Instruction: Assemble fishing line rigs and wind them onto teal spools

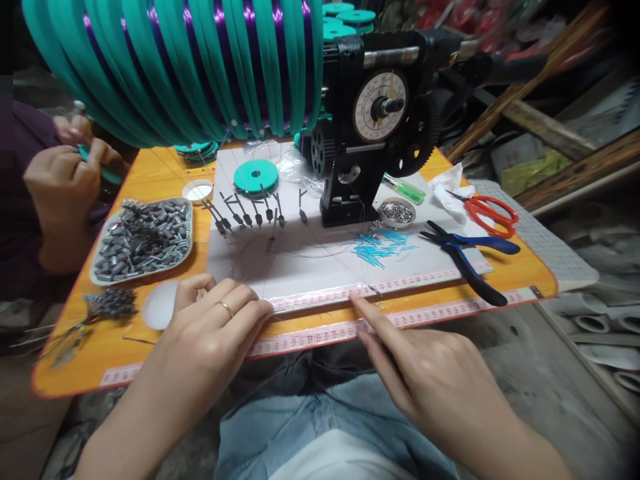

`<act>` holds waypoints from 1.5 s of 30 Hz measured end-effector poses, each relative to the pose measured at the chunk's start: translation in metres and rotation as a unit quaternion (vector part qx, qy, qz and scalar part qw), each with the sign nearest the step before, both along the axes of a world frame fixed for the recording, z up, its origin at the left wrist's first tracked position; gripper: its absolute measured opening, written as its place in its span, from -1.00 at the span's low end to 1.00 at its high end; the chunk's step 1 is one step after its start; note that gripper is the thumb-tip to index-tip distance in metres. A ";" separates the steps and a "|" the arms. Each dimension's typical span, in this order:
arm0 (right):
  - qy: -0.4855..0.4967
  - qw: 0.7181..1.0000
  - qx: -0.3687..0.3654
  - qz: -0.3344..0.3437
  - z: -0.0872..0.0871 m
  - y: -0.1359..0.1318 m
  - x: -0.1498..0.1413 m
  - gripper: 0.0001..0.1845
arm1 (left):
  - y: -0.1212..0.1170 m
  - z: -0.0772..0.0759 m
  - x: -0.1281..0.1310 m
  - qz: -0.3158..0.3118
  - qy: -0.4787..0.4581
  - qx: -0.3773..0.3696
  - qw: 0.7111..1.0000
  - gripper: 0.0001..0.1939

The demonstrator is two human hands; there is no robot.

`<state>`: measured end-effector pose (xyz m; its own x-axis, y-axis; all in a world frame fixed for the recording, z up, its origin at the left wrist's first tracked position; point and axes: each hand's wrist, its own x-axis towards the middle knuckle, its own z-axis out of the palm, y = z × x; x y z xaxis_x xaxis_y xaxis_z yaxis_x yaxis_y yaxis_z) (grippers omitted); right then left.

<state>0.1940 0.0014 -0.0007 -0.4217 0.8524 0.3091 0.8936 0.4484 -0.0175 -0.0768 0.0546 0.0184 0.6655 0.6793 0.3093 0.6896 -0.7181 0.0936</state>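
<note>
My left hand (215, 327), with a ring on one finger, rests at the front edge of the white board (300, 267). Its fingers are bent and pressed together at the measuring tape (320, 297) stuck along that edge; what they grip, if anything, is hidden. The index finger of my right hand (425, 360) is stretched out and touches the same tape, its thumb apart below. Just beyond that fingertip lies a small dark piece (374, 291). Thin purplish line (300, 255) curves across the board behind my hands. Short light-blue sticks (380, 248) lie in a loose pile.
Teal spools (200, 73) wound with purple line hang over the table beside a black dial machine (367, 120). Around the board are pliers (465, 257), red-handled scissors (493, 215), a tray (191, 233) of grey weights and a small metal-parts dish (399, 223). Another person's hands (65, 167) work at left.
</note>
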 end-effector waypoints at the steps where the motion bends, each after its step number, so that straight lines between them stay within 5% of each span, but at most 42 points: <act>1: -0.001 1.000 0.001 0.001 0.000 0.000 -0.001 -0.54 | 0.000 0.000 0.000 -0.002 0.005 -0.004 1.000 -0.91; 35: 0.044 0.999 -0.023 0.020 -0.005 0.000 0.003 -0.52 | 0.004 0.002 0.000 -0.009 -0.003 -0.013 1.000 -0.94; 40: 0.222 0.974 0.012 0.049 0.005 -0.004 -0.006 -0.47 | -0.007 0.000 0.005 -0.006 -0.109 -0.011 0.994 -0.81; 45: 0.242 0.958 0.119 0.092 0.019 0.002 -0.030 -0.70 | -0.027 -0.009 0.021 0.003 -0.262 0.001 0.965 -0.74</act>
